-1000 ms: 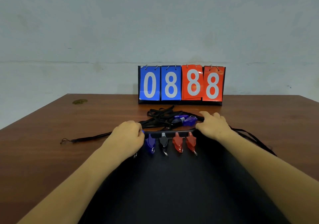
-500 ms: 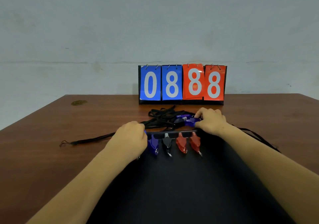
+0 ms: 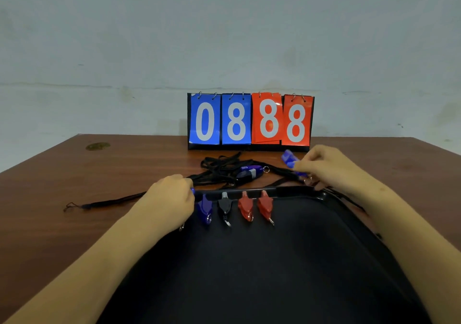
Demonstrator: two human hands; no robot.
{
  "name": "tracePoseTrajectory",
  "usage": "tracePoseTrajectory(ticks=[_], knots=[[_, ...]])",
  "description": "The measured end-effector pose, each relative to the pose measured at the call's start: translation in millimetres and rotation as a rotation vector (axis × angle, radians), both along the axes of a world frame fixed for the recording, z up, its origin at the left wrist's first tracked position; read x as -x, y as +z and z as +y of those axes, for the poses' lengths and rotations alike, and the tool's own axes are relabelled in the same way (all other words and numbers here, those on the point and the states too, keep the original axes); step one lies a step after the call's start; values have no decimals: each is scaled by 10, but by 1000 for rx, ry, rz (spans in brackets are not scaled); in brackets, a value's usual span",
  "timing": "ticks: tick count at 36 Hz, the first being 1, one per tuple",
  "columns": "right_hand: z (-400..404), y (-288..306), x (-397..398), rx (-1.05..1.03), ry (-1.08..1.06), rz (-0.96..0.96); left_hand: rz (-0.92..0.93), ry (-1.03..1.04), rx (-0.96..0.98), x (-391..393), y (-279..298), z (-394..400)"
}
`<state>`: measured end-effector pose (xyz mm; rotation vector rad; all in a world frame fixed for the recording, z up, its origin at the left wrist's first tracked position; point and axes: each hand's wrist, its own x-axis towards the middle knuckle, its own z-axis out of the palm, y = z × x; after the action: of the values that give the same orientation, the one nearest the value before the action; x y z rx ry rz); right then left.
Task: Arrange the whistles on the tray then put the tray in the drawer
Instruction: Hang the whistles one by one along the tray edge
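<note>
Both bare forearms reach forward from the near edge. The left hand (image 3: 172, 198) is curled knuckles-up with fingers folded under, apparently closed, though what they grip is hidden. The right hand (image 3: 324, 167) is raised slightly, fingertips (image 3: 298, 166) pinched together, wrist bent inward.

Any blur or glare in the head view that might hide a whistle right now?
Head view: the blue whistle in the right hand is motion-smeared; the scoreboard cards carry mild glare; the black tray reads as one dark mass.
</note>
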<state>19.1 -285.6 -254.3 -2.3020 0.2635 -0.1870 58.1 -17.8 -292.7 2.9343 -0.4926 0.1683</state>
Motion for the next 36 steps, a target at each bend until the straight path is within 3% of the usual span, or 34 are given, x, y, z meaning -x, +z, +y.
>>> tracePoseTrajectory(ticks=[5, 11, 15, 23, 30, 36], knots=[[128, -33, 33, 314, 77, 289, -14, -10, 16, 5, 14, 21], [181, 47, 94, 354, 115, 291, 7, -13, 2, 11, 14, 5], [186, 37, 88, 412, 109, 394, 5, -6, 7, 18, 17, 12], [166, 29, 110, 346, 118, 528, 20, -8, 39, 37, 16, 31], [113, 31, 122, 236, 61, 397, 16, -11, 28, 30, 3, 22], [92, 9, 96, 160, 115, 471, -13, -4, 8, 46, 21, 20]])
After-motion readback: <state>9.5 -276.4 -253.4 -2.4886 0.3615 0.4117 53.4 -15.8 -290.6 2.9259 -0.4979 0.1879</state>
